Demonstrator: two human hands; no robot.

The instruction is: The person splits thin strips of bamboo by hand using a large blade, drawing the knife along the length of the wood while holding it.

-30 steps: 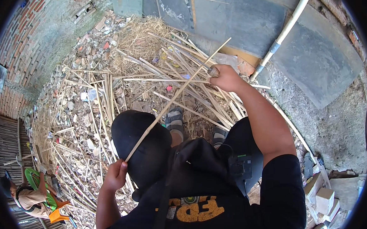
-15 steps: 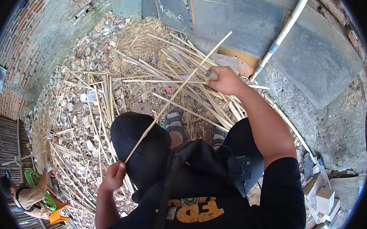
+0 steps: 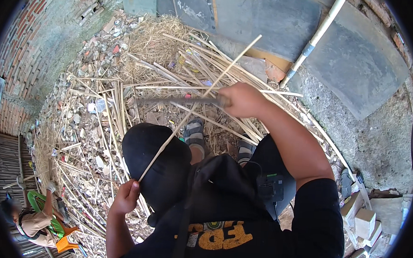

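My left hand (image 3: 127,197) pinches the lower end of a long, pale bamboo strip (image 3: 172,137). The strip slants up and away to the right across my black-clad left knee (image 3: 155,150). In my closed right hand (image 3: 245,100) is the handle of a machete (image 3: 180,100). Its long dark blade, smeared by motion, points left and crosses the strip's middle; whether it touches the strip I cannot tell. Beyond the right hand, a loose heap of cut bamboo strips (image 3: 198,65) covers the ground.
Dry straw (image 3: 155,40) and rubble (image 3: 78,117) lie around my sandalled feet (image 3: 195,135). A pale pole (image 3: 316,39) leans by grey panels (image 3: 263,20) at the far right. At lower left a co-worker (image 3: 38,223) sits on an orange stool (image 3: 66,243). Pale blocks (image 3: 365,223) stand at right.
My right hand has moved slightly left and nearer to me, and the machete blade now shows stretched leftward across the bamboo strip. My left hand keeps its pinch nearly in place.
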